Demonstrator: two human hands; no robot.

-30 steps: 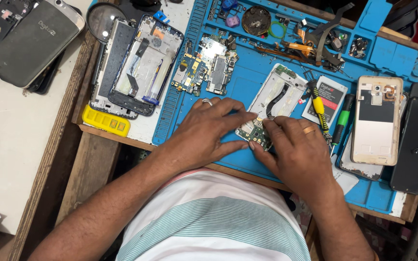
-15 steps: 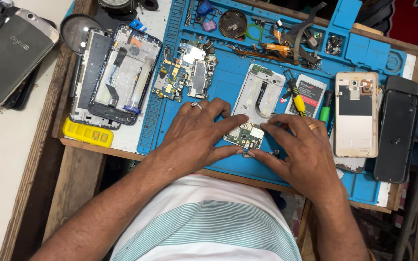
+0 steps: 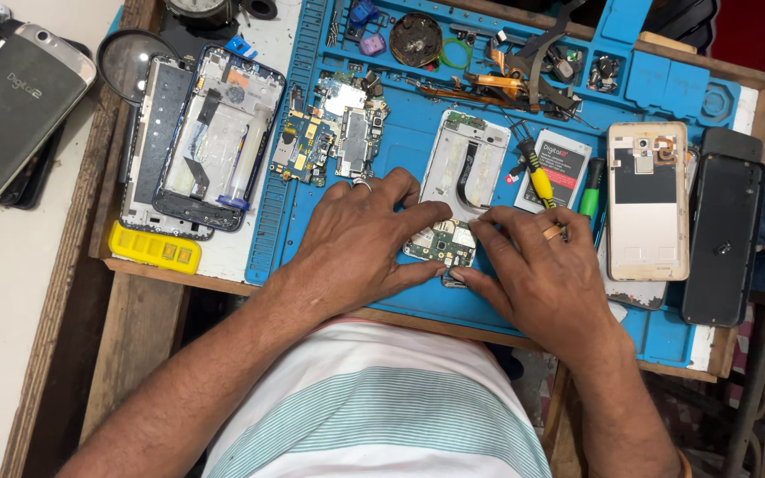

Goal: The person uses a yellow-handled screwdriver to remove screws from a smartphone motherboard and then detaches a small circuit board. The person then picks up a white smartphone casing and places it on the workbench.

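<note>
Small green circuit board [image 3: 443, 242], flat, lumpy with chips, long axis sideways on the blue rubbery mat [image 3: 400, 150]. Left hand [image 3: 356, 243] and right hand [image 3: 537, 270] fingers pinching both ends, just below the white phone frame [image 3: 471, 164].

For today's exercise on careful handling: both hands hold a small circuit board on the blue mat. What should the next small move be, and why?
Probably lift the circuit board slightly with the left hand and right hand. Fingertips of both already pinch its edges, and it lies on the blue mat just below the open white phone frame, so a small raise would free it.
</note>
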